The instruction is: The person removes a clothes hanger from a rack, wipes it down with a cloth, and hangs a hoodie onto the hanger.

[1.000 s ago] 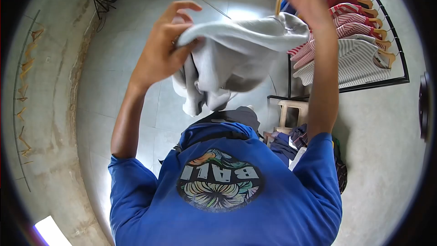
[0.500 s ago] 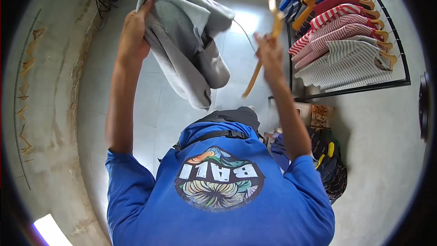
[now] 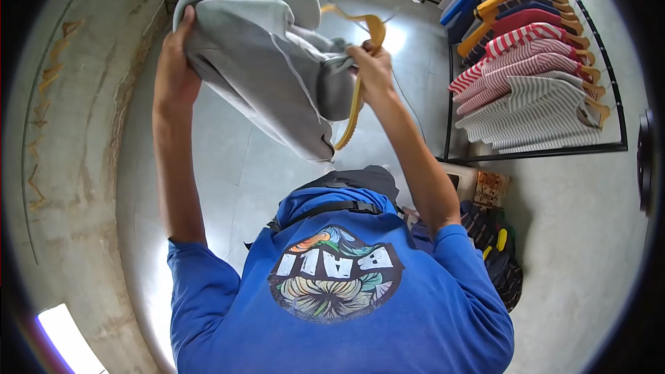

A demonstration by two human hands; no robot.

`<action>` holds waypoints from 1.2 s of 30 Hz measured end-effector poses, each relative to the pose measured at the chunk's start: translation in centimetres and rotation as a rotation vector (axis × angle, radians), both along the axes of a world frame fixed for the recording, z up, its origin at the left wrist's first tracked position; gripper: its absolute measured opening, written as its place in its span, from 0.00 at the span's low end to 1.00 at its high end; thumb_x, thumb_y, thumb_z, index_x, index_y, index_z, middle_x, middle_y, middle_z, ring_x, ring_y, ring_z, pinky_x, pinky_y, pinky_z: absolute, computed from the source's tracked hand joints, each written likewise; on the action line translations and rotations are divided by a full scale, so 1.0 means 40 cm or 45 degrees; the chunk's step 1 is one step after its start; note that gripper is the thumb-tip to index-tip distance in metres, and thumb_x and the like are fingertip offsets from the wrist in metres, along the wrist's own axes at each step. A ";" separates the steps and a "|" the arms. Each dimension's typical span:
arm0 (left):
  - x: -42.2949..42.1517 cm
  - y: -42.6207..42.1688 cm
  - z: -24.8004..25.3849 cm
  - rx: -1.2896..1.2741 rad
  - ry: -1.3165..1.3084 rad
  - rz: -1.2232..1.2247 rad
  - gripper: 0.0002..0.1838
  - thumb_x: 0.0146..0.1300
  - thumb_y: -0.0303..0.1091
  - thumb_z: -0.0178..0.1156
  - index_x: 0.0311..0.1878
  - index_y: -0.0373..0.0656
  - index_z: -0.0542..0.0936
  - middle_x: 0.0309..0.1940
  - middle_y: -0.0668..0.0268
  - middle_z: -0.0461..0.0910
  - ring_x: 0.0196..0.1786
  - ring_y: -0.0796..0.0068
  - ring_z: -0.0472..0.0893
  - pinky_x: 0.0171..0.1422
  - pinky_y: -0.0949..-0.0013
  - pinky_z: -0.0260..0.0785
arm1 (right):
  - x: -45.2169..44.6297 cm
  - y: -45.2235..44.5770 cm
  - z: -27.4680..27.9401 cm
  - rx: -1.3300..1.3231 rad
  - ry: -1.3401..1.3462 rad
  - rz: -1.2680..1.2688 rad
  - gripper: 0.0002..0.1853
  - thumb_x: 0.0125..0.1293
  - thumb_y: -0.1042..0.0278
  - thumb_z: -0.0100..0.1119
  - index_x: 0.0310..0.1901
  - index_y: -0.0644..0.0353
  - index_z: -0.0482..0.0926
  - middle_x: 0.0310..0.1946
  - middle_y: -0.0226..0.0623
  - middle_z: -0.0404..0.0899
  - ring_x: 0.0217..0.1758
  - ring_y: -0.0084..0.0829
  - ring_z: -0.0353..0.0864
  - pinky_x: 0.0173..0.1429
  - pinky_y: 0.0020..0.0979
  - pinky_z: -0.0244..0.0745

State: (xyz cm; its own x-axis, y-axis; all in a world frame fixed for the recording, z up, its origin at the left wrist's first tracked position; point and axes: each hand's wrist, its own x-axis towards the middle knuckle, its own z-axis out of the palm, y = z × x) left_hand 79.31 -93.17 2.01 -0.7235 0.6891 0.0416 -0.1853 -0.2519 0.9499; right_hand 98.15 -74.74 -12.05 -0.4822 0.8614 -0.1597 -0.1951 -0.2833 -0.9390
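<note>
A grey hoodie (image 3: 242, 62) with a pale drawstring hangs in the air in front of me. My left hand (image 3: 179, 62) is closed on its edge at the left, the thumb pressed on the cloth. In my right hand (image 3: 370, 69) is a yellowish wooden clothes hanger (image 3: 355, 107), tilted so that one arm points down. The fingertips of that hand also meet the hoodie's right edge; whether they pinch the cloth I cannot tell. Part of the hanger is behind the hoodie and my fingers.
At the right, a black clothes rack (image 3: 616, 104) carries several shirts on wooden hangers, among them a grey striped shirt (image 3: 530, 114). Below it lies a pile of dark clothes and bags (image 3: 502, 263). More wooden hangers (image 3: 48, 76) hang from a rail on the left wall.
My right hand has moved left with the hanger, from apart to touching the hoodie's edge. The left hand and the hoodie have shifted slightly left, and the hoodie is spread wider.
</note>
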 end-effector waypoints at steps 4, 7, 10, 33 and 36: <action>-0.034 -0.062 -0.044 -0.092 0.066 0.024 0.25 0.68 0.49 0.53 0.50 0.33 0.76 0.44 0.61 0.80 0.47 0.74 0.78 0.55 0.71 0.68 | 0.008 -0.005 0.073 0.043 0.298 -0.059 0.14 0.54 0.79 0.60 0.26 0.53 0.62 0.19 0.22 0.65 0.18 0.15 0.61 0.22 0.22 0.59; -0.093 -0.086 -0.174 -0.480 0.206 0.119 0.26 0.67 0.52 0.53 0.53 0.35 0.75 0.48 0.62 0.78 0.51 0.74 0.76 0.58 0.69 0.67 | 0.006 -0.043 0.144 0.068 0.602 -0.203 0.16 0.54 0.83 0.58 0.26 0.53 0.60 0.20 0.21 0.62 0.20 0.13 0.58 0.23 0.19 0.57; -0.063 -0.068 -0.321 -0.524 0.032 0.087 0.34 0.62 0.61 0.55 0.53 0.35 0.76 0.48 0.60 0.78 0.52 0.68 0.76 0.58 0.68 0.67 | 0.006 -0.102 0.162 0.235 0.481 -0.167 0.16 0.54 0.83 0.57 0.26 0.54 0.59 0.20 0.21 0.60 0.21 0.12 0.57 0.24 0.18 0.55; 0.228 0.170 -0.381 -0.180 -0.306 -0.094 0.17 0.63 0.43 0.58 0.37 0.36 0.78 0.30 0.66 0.80 0.29 0.76 0.80 0.35 0.73 0.75 | 0.216 -0.149 0.074 0.567 0.056 -0.315 0.16 0.57 0.85 0.53 0.24 0.55 0.57 0.20 0.19 0.56 0.23 0.09 0.54 0.27 0.16 0.51; 0.258 0.178 -0.287 -0.148 -0.320 -0.036 0.12 0.64 0.38 0.56 0.37 0.37 0.79 0.29 0.66 0.79 0.31 0.77 0.80 0.36 0.74 0.74 | 0.249 -0.157 0.047 0.569 -0.002 -0.316 0.18 0.57 0.86 0.53 0.23 0.55 0.56 0.19 0.20 0.56 0.23 0.09 0.55 0.28 0.17 0.53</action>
